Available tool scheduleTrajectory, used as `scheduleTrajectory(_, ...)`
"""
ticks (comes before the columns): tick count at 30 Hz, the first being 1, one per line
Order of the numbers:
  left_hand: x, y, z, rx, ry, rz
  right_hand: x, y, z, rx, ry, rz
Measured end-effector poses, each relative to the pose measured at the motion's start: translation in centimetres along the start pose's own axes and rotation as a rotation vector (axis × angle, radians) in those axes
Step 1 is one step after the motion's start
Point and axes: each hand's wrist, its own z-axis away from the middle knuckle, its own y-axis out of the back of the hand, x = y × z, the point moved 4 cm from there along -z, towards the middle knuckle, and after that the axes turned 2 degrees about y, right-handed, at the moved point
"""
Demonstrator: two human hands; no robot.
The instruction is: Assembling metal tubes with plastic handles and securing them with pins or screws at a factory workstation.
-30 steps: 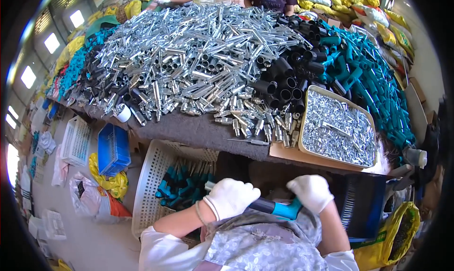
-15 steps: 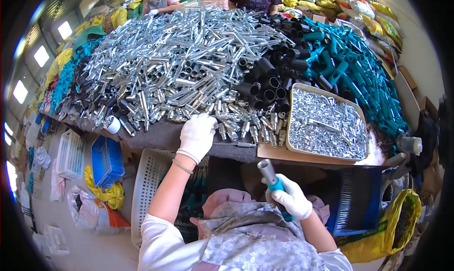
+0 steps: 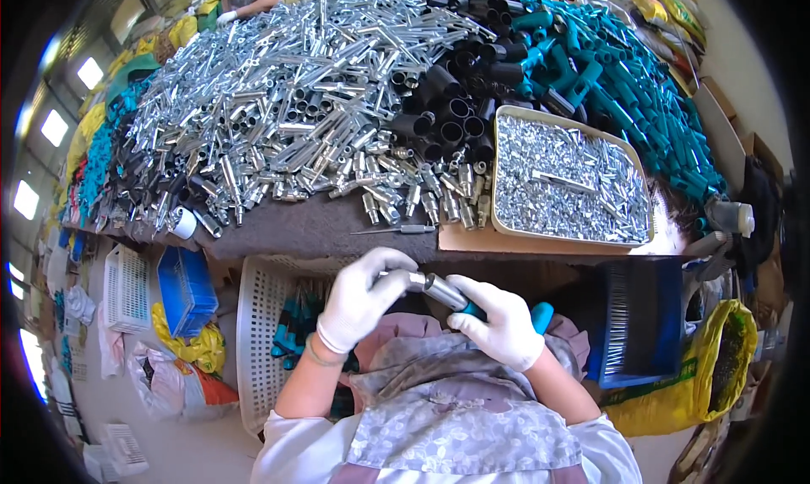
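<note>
Where the two gloved hands meet in front of the apron (image 3: 472, 425), a metal fitting (image 3: 413, 281) is located at the mouth of a metal tube (image 3: 445, 292), which projects from a teal-handled part (image 3: 542, 317). The tube's long axis runs from its mouth at upper left to lower right; the fitting lies to the left of that mouth, its axis nearly level. The two ends adjoin; whether they touch or stand just apart cannot be determined.

The left hand (image 3: 359, 305) is nearer the fitting. Its thumb and fingers are closed on the fitting, with the free end exposed toward the tube. The right hand (image 3: 504, 325) is closed around the teal-handled part, leaving the tube exposed at the thumb side and teal visible beyond the outer side.

Ahead of the hands, a slim pointed tool (image 3: 405, 230) lies along the near edge of the cloth-covered bench (image 3: 304, 227). Behind it are loose fittings (image 3: 371, 183). To their right, a tray (image 3: 496, 176) of small metal pieces rests on a cardboard sheet (image 3: 460, 237). Below the bench, a white perforated basket (image 3: 257, 332) stands to the left of the left hand.
</note>
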Motion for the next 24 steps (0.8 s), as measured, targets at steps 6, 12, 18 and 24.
scheduleTrajectory(6,-2.0,-1.7,0.6,-0.046,0.033,-0.008,-0.7,0.2,0.9,0.028,0.118,0.414)
scheduleTrajectory(12,-1.5,-2.6,1.1,-0.159,-0.123,-0.165,0.2,1.1,1.9,-0.115,0.028,0.228)
scheduleTrajectory(18,2.4,-4.1,2.2,-0.393,-0.734,-0.523,2.6,1.7,3.1,-0.390,-0.161,-0.246)
scheduleTrajectory(24,-2.0,-1.4,1.1,-0.231,0.067,-0.044,1.4,2.5,3.2,-0.195,-0.071,-0.052)
